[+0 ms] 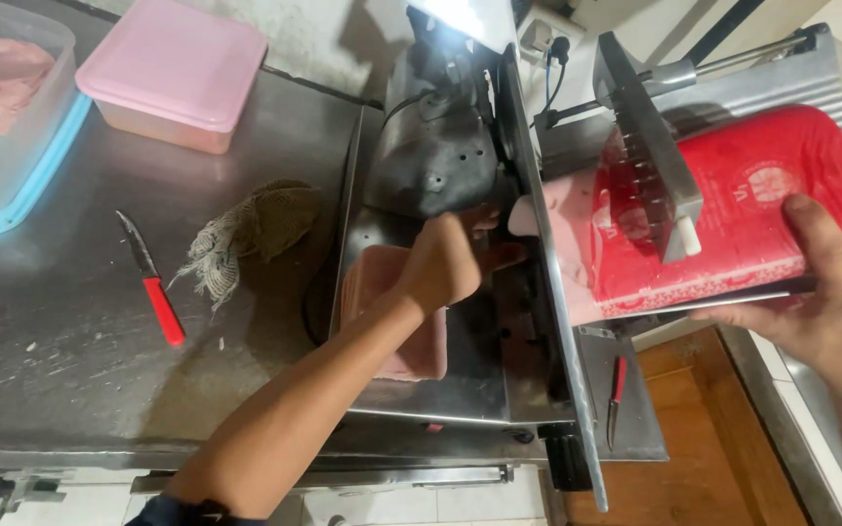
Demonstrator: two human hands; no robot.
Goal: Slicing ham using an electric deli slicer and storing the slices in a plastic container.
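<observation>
The steel counter [70, 360] fills everything off to the far side of the left hand [452, 261], and the meat slicer [460, 195] stands on it right under both hands. On the slicer's carriage lies a big sausage log in red wrapping [752, 195], its long axis running across the machine, the bare pink cut end pointing at the upright plate by the left hand, probably so each pass takes a slice off that face. A spiked metal clamp [650, 156] sits on top of it, seemingly to keep it from rolling. The right hand [830, 292] cups the carriage edge under the log's wrapped end, thumb laid on the wrapper, fingers curled beneath. The left hand reaches in behind the plate, fingers loosely bent toward the cut face; whether it grips anything I can't tell. Below its wrist lies a stack of pink slices [397, 312]. Beyond the forearm are a rag [246, 234] and a red-handled knife [153, 282].
</observation>
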